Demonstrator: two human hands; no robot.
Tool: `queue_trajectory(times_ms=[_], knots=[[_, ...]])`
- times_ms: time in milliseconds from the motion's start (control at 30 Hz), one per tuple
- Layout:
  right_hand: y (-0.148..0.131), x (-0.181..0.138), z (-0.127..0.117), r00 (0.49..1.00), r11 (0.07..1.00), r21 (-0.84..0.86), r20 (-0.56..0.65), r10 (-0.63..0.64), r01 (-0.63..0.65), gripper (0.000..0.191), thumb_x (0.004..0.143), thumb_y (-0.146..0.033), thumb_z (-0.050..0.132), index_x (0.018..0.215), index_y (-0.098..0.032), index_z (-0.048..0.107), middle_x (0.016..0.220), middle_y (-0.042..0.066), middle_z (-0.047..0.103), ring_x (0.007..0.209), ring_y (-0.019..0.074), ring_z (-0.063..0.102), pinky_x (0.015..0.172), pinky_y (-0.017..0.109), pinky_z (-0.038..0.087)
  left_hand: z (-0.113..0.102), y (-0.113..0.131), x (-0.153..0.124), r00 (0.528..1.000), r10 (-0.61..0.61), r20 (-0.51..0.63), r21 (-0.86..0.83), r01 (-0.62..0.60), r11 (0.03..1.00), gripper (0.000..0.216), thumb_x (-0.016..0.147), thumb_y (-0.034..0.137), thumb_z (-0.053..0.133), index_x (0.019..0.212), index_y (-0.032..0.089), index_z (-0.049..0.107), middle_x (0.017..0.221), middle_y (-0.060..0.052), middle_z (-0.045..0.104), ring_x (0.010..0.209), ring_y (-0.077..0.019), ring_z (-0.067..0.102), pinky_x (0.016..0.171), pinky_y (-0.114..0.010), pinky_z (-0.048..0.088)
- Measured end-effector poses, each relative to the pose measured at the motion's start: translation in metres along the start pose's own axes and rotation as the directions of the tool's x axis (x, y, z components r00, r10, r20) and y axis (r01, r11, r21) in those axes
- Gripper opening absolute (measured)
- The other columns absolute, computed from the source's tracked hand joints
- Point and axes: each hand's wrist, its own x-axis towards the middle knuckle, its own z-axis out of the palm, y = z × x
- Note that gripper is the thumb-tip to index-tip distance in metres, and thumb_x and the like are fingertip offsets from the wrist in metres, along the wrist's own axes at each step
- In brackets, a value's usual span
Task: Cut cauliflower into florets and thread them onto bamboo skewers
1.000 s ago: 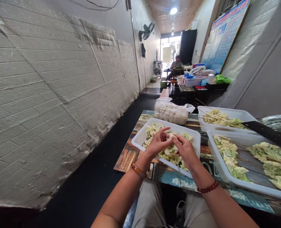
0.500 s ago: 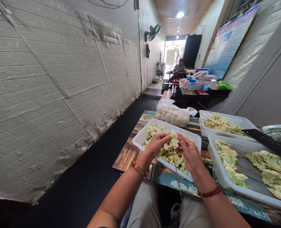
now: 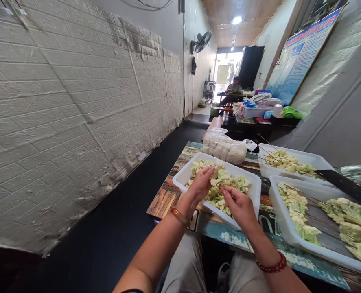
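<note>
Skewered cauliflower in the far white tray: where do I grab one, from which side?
Pinch a bare stick end where it pokes out past the far tray at its left rim, coming from the left, the bag side. Florets cover the rest of the stick; the ends stand clear, tilted up.

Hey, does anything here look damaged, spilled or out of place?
Yes. The brick-pattern wall covering on the left is damaged: its lower edge is ragged and crumbling, and some upper panels are peeling. Nothing looks spilled around the cauliflower tray.
</note>
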Motion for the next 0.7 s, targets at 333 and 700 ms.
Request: queue_trajectory(times_ms=[333, 700], knots=[[0.004, 0.004, -0.004, 0.998, 0.981, 0.184, -0.008, 0.059, -0.056, 0.046, 0.088, -0.057, 0.043, 0.091, -0.016, 0.065, 0.043, -0.007, 0.040, 0.040, 0.0110, 0.036, 0.045, 0.024, 0.026, 0.001, -0.001, 0.001, 0.989, -0.023, 0.145, 0.039, 0.017, 0.999, 0.049, 0.056, 0.025, 0.084, 0.097, 0.016, 0.058, 0.080, -0.001, 0.064, 0.066, -0.0112, 0.060, 0.069, -0.027, 0.048], [0.010, 0.000, -0.003, 0.998, 0.960, 0.278, -0.053, 0.045, -0.029, 0.046, 0.088, -0.059, 0.044, 0.089, -0.017, 0.064, 0.044, -0.007, 0.040, 0.041, 0.0111, 0.035, 0.044, 0.024, 0.025, 0.031, 0.001, -0.010, 0.999, -0.032, 0.009, -0.079, 0.033, 0.996, 0.041, 0.069, 0.049, 0.071, 0.093, 0.018, 0.061, 0.087, -0.004, 0.063, 0.072, -0.0132, 0.060, 0.061, -0.024, 0.047]])
